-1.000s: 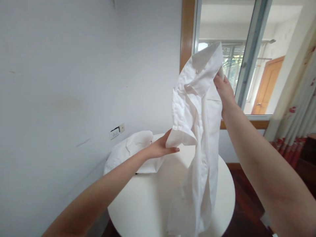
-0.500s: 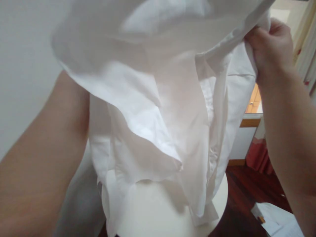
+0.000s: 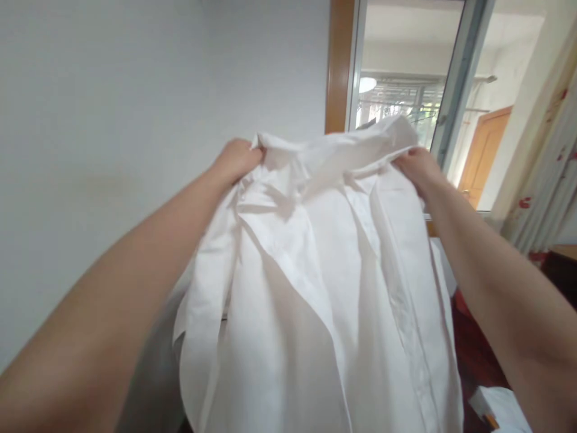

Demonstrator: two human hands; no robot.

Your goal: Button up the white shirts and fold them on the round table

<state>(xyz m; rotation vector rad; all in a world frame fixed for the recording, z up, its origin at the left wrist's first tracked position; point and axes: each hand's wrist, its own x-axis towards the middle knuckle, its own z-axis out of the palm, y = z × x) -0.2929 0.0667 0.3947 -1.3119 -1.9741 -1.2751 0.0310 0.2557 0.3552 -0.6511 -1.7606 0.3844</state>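
The person's left hand [image 3: 237,159] and right hand [image 3: 420,171] are gripping a white shirt [image 3: 329,270] by its blurred top edge, probably the collar, fingers folded tightly on cloth; it is hanging spread between them.

The lower end of the white garment [image 3: 288,313] runs out past the bottom edge, and its spread cloth hides whatever lies directly behind. Folds cover some fingertips of the left hand [image 3: 241,159] and right hand [image 3: 418,168]. The curtain [image 3: 543,192] is cropped at right; the white object [image 3: 500,406] below, cut off too, is unidentifiable.
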